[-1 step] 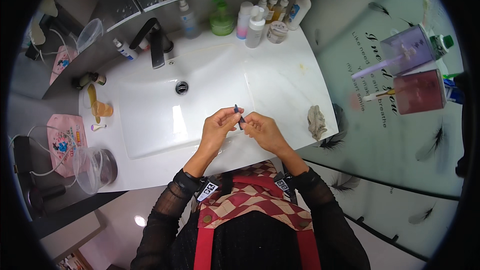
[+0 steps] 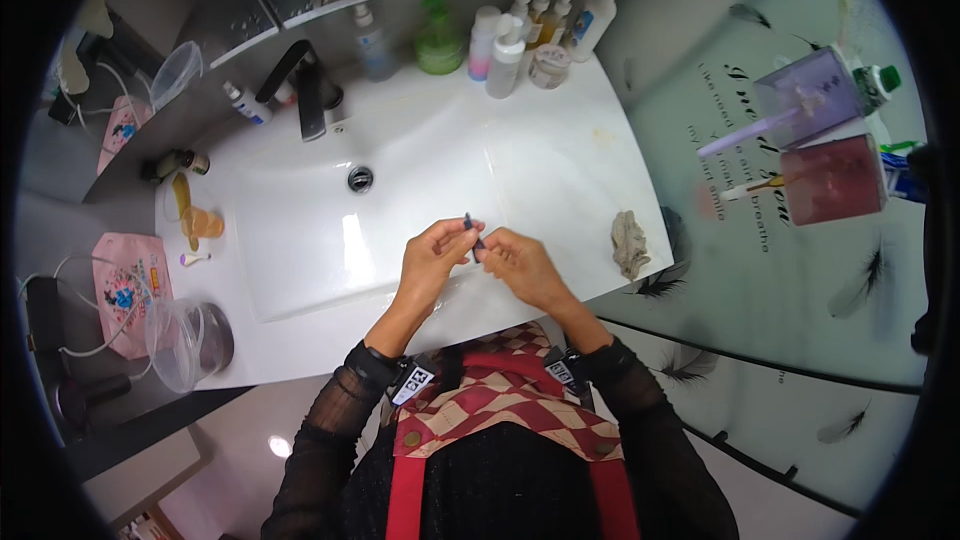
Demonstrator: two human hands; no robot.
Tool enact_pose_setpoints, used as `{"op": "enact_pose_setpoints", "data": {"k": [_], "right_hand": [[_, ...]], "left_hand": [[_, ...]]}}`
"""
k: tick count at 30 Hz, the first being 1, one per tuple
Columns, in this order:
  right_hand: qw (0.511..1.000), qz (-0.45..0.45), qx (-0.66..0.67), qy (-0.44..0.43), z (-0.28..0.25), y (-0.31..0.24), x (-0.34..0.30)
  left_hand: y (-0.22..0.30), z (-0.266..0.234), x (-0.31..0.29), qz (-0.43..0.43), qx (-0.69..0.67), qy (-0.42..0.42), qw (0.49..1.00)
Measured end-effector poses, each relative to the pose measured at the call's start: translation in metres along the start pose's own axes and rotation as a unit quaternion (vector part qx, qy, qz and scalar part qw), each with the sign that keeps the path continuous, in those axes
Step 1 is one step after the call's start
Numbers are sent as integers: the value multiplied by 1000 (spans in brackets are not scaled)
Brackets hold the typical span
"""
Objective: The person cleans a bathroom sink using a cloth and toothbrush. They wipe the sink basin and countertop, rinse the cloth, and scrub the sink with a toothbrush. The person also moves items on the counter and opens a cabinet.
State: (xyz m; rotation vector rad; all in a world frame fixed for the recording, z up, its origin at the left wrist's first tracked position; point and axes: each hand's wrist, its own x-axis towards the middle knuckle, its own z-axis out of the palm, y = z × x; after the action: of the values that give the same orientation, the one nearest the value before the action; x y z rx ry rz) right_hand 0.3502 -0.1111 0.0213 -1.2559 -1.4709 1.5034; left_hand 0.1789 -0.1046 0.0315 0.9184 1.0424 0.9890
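Blue-black, the slim piece (image 2: 473, 232) (pinched) bridges left hand (image 2: 432, 255) and right hand (image 2: 522, 263).

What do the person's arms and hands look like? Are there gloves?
No gloves: the left hand and right hand are bare. Both arms have thin, see-through black sleeves, a bit wrinkly. Each wrist has a black band and a tag with a black-and-white pattern.
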Motion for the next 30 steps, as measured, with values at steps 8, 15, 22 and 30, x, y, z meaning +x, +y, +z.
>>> {"op": "enact_pose_setpoints", "data": {"k": [8, 15, 22, 30], "right_hand": [[999, -1, 48, 9, 17, -3, -6], [995, -31, 22, 88, 26, -37, 2], [858, -278, -245, 357, -63, -142, 36], [711, -425, -272, 489, -114, -273, 87]], "left_hand": [[-6, -9, 1, 49, -11, 51, 997], [10, -25, -7, 69, -51, 24, 996], [27, -66, -30, 49, 78, 6, 996], [13, -113, -55, 4, 66, 62, 996]]}}
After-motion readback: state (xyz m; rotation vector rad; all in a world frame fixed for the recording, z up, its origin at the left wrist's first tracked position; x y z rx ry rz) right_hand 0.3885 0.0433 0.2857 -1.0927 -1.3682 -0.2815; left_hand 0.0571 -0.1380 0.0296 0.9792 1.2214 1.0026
